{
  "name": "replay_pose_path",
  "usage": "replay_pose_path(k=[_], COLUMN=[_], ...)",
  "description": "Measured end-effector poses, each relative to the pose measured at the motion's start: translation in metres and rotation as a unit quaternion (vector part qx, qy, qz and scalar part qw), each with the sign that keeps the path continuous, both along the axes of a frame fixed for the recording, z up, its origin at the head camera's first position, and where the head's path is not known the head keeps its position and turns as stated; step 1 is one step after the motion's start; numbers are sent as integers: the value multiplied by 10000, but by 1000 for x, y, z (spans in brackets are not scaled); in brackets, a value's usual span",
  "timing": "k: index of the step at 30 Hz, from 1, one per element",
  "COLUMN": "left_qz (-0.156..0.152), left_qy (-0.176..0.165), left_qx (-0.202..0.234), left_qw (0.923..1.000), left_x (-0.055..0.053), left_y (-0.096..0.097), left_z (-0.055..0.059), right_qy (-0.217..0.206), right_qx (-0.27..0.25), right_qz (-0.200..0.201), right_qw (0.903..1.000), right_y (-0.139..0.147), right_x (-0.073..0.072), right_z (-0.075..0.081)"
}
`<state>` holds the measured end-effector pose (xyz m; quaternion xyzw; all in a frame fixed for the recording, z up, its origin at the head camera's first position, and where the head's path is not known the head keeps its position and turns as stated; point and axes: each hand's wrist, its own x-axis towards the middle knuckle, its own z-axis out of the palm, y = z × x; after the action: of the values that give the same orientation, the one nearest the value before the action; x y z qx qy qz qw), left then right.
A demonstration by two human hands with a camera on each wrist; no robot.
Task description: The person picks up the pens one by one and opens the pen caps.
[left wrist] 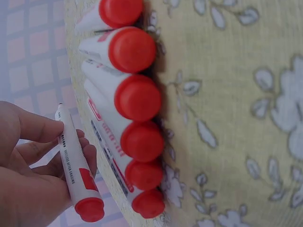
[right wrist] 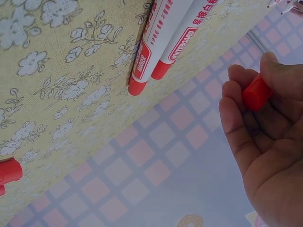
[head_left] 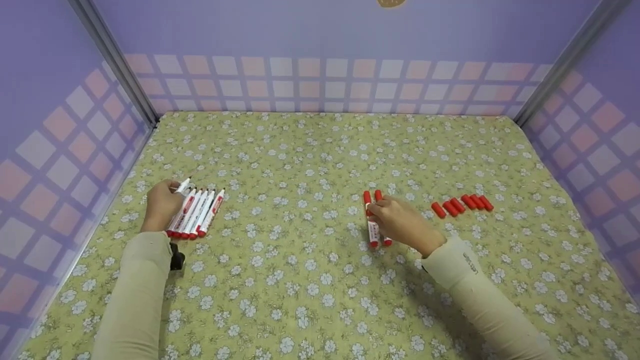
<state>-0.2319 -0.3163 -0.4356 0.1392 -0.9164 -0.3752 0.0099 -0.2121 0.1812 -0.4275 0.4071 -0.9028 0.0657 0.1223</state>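
My left hand (head_left: 163, 202) pinches an uncapped whiteboard marker (left wrist: 75, 163), its dark tip pointing away and its red end toward the wrist camera. Right beside it, several uncapped markers (head_left: 205, 212) lie side by side with their red ends toward me. My right hand (head_left: 398, 218) holds a red marker cap (right wrist: 257, 92) between thumb and fingers. In the head view that hand overlaps two markers with red caps (head_left: 367, 196), hiding their middles; the white barrel (head_left: 373, 230) of one shows below the fingers.
Several loose red caps (head_left: 455, 206) lie in a slanting row on the right of the flowered tablecloth (head_left: 295, 280). Purple checked panels (head_left: 310, 30) stand at the back and both sides, with grey metal posts (head_left: 115, 60) in the corners.
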Motion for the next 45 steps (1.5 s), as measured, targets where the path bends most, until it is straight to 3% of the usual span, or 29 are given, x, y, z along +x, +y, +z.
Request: replay_pose_path(k=[18, 33, 36, 40, 45], left_qz=[-163, -94, -64, 9, 69], left_qy=[-424, -416, -348, -10, 325], left_qx=[-376, -340, -255, -273, -232], left_qw=[9983, 9985, 9990, 9996, 9992], left_x=[9, 7, 6, 6, 5], left_y=[-17, -16, -15, -10, -1], left_z=[-6, -8, -7, -7, -5], right_qy=[-83, -90, -88, -95, -250], right_qx=[116, 42, -25, -139, -180], right_qz=[-56, -84, -68, -75, -350], right_qw=[9999, 9999, 9999, 9998, 9989], right_y=[2, 2, 3, 5, 8], right_x=[0, 0, -1, -1, 0], right_z=[0, -1, -2, -2, -1])
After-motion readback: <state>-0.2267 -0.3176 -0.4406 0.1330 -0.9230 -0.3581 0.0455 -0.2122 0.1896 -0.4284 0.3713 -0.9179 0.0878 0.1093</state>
